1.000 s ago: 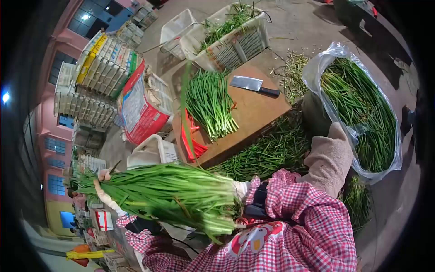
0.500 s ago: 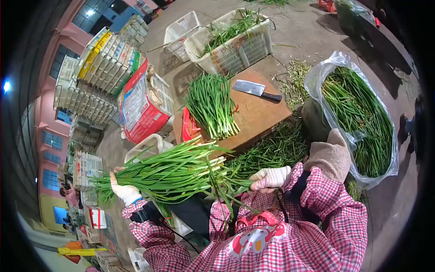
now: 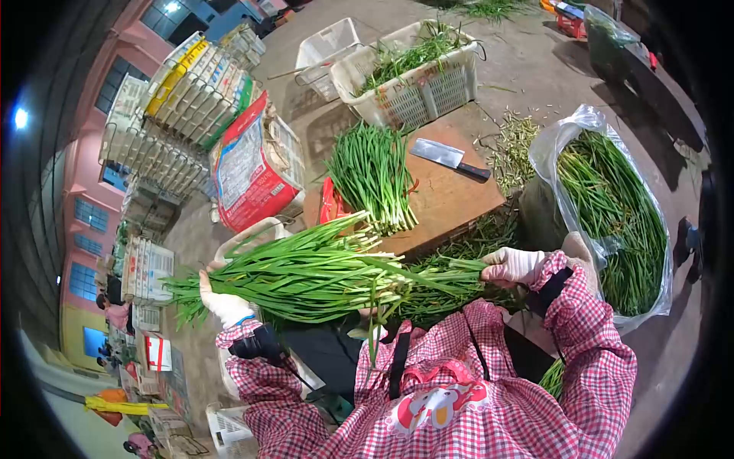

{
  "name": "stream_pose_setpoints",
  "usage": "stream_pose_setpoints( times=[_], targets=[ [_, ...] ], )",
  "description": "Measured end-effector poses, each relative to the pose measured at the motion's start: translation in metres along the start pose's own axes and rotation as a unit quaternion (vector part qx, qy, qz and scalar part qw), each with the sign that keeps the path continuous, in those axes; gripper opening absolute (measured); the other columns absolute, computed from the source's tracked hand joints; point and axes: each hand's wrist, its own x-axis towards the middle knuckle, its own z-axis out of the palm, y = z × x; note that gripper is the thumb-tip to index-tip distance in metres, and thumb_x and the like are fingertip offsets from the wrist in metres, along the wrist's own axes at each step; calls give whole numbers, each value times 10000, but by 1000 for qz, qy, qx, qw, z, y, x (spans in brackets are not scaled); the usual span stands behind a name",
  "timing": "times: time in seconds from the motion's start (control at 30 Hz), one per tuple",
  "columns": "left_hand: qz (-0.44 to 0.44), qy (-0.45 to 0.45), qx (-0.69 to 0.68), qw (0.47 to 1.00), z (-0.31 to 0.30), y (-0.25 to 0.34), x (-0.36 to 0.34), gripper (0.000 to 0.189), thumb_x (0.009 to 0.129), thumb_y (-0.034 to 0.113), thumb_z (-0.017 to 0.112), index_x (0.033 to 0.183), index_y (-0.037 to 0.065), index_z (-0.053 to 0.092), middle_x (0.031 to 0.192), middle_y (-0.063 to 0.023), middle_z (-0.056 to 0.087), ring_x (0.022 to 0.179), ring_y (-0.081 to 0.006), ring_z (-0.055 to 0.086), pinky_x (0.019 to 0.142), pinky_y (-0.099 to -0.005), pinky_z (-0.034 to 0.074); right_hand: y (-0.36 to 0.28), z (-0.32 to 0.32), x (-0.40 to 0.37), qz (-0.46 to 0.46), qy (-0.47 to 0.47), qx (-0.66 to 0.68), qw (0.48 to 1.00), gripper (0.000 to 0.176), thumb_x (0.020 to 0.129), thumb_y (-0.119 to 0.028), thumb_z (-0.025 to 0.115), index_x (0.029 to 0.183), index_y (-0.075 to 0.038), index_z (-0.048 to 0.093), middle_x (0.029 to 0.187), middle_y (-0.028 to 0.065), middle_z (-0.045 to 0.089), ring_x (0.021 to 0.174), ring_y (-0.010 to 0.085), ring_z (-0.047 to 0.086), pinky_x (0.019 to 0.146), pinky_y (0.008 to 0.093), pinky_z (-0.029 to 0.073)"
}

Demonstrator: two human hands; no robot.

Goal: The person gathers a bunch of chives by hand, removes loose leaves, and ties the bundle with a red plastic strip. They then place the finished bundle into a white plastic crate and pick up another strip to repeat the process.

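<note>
A large bunch of garlic chives (image 3: 306, 275) lies across my left hand (image 3: 226, 307), which grips it near the leafy end with the thumb up at the side. The pale stems point right. My right hand (image 3: 516, 267), in a whitish glove, pinches a few loose green leaves (image 3: 455, 277) that stretch out from the stem end of the bunch. Behind, another bunch of chives (image 3: 375, 180) rests on a wooden board (image 3: 451, 203), with a cleaver (image 3: 449, 158) lying flat to its right. A red strap or band (image 3: 330, 200) shows beside that bunch.
A clear plastic bag (image 3: 544, 153) full of green stalks stands at the right. Leaf trimmings (image 3: 436, 302) are heaped below the board. White crates (image 3: 417, 103) stand beyond it, a red-and-white sack (image 3: 248, 172) and stacked crates (image 3: 183, 92) to the left. Cut bits (image 3: 516, 149) litter the floor.
My right hand has moved right and upward, drawing the pinched leaves away from the bunch. My left hand still holds the bunch. The whole view has shifted slightly.
</note>
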Motion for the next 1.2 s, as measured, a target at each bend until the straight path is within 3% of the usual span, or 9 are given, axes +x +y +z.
stream_pose_setpoints(
  times=[0.27, 0.4, 0.47, 0.53, 0.7, 0.8, 0.93, 1.07, 1.2],
  targets=[
    [55, 52, -108, 991, -21, 45, 26, 229, 872, 288, 589, 881, 60, 564, 900, -56, 598, 872, -204, 578, 822, -369, 475, 16, -31, -25, 86, 169, -97, 977, 183, 894, -239, 596, 947, -69, 637, 622, 24, 551, 544, 142, 528, 542, 297, 470],
    [130, 21, -99, 986, -38, 57, 36, 237, 870, 271, 590, 951, 60, 519, 899, -59, 578, 906, -228, 566, 897, -414, 450, -33, 16, 2, 81, 143, -581, 798, 395, 777, -371, 646, 1059, -95, 635, 842, 158, 657, 761, 333, 640, 685, 419, 502],
    [139, 17, -93, 986, -28, 57, 27, 247, 868, 268, 593, 965, 62, 498, 888, -60, 563, 920, -234, 559, 928, -435, 439, -34, 39, 11, -120, 215, -705, 665, 591, 732, -438, 680, 1196, -97, 549, 933, 177, 648, 811, 352, 640, 709, 419, 506],
    [116, 37, -146, 982, -35, 57, 36, 261, 871, 283, 590, 968, 67, 481, 883, -61, 547, 909, -243, 565, 917, -455, 449, -42, 63, 28, -222, 249, -656, 677, 764, 693, -497, 710, 1288, -88, 460, 994, 162, 643, 833, 348, 644, 729, 415, 508],
    [122, 30, -122, 985, -19, 49, 14, 251, 869, 285, 593, 945, 76, 478, 887, -73, 568, 885, -247, 579, 873, -467, 478, -64, 134, 75, -182, 100, -136, 969, 784, 794, -451, 678, 1385, -44, 364, 942, 106, 660, 787, 243, 647, 711, 354, 513],
    [122, 4, -114, 986, 2, 36, -6, 251, 868, 291, 597, 943, 79, 485, 889, -67, 579, 892, -239, 584, 889, -471, 473, -67, 162, 111, -137, 30, 191, 972, 632, 861, -360, 638, 1357, -54, 394, 856, 76, 639, 686, 144, 609, 555, 281, 494],
    [39, -34, -178, 983, -11, 21, 2, 211, 870, 290, 603, 855, 82, 573, 882, -52, 642, 923, -239, 608, 922, -482, 459, -75, 180, 119, -84, -112, 370, 918, 361, 924, -406, 548, 928, -45, 551, 596, 38, 565, 485, 120, 506, 414, 245, 371],
    [25, -104, -185, 977, -13, 21, 13, 241, 893, 299, 557, 851, 79, 644, 940, -73, 665, 960, -255, 606, 950, -471, 449, -43, 158, 89, -178, -214, 144, 950, 402, 949, -375, 527, 697, -63, 551, 563, -2, 515, 521, 98, 479, 525, 245, 385],
    [73, -139, -133, 979, 13, 17, 0, 343, 929, 332, 445, 901, 52, 642, 979, -134, 646, 1061, -307, 557, 990, -488, 418, -20, 115, 53, 2, -185, -44, 982, 358, 945, -377, 539, 818, -53, 626, 613, 3, 560, 554, 86, 510, 541, 250, 412]
  ],
)
